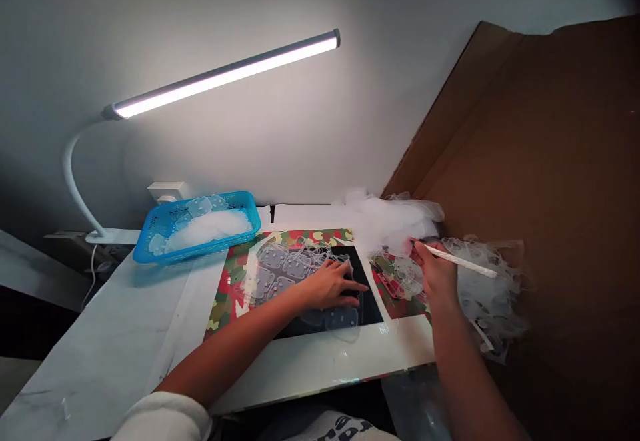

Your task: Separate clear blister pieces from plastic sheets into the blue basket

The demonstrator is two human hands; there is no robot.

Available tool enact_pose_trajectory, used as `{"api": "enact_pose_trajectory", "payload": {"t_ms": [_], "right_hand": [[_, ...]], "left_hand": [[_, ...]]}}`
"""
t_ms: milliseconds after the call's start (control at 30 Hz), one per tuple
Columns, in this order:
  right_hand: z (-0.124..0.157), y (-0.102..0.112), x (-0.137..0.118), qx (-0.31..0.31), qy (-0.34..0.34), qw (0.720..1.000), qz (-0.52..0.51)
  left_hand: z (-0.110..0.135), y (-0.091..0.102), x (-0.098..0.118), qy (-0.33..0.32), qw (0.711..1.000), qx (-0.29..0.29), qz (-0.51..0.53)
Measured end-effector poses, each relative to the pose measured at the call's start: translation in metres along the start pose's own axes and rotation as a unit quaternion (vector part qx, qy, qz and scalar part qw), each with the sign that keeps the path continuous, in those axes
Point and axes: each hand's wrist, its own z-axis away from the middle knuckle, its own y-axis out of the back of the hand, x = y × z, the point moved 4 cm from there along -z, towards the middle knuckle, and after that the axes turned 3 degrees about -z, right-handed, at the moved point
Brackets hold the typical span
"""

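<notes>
My left hand (333,286) lies over a black sheet (373,304) with its fingers spread, at the translucent thin plastic on it. Whether the fingertips pin a piece down I cannot tell. Several clear rounded plastic pieces with small holes (277,288) lie left of the hand, and another clear piece (343,319) lies just below it. Thin clear offcut strips (305,251) tangle above them. Raised to the right, my right hand (437,271) is closed around a slim white pen-like tool (473,266). Its far tip is too small to make out.
A blue basket (145,238) holding clear pieces stands at the back left, under a lit lamp (230,76). Heaped clear film (395,218) lies behind my right hand, with offcuts (493,294) beside it. A red-handled tool (389,284) lies on the camouflage-patterned mat (220,308). Cardboard (565,181) walls the right.
</notes>
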Motion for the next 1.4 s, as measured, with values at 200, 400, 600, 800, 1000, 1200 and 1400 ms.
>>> {"api": "enact_pose_trajectory", "payload": {"t_ms": [200, 400, 600, 800, 1000, 1200, 1400], "right_hand": [[0.081, -0.088, -0.009, -0.206, 0.121, 0.95, 0.2], [0.15, -0.119, 0.022, -0.488, 0.059, 0.844, 0.216], [0.152, -0.123, 0.025, -0.498, 0.098, 0.828, 0.24], [0.152, -0.13, 0.022, -0.498, 0.124, 0.818, 0.262], [0.162, -0.124, 0.032, -0.499, 0.159, 0.807, 0.272], [0.132, -0.117, 0.032, -0.419, 0.129, 0.865, 0.244], [0.008, -0.037, 0.023, -0.013, 0.037, 0.984, 0.173]], "left_hand": [[0.039, 0.018, -0.019, 0.176, 0.983, 0.04, -0.027], [0.118, -0.013, 0.001, 0.154, 0.985, 0.018, -0.08], [0.123, -0.012, -0.004, 0.155, 0.986, -0.008, -0.065], [0.124, -0.01, -0.006, 0.157, 0.985, -0.001, -0.068], [0.124, -0.009, -0.004, 0.155, 0.986, 0.002, -0.065], [0.125, -0.009, -0.005, 0.163, 0.985, -0.006, -0.052], [0.126, 0.001, -0.001, 0.169, 0.985, -0.016, -0.031]]}}
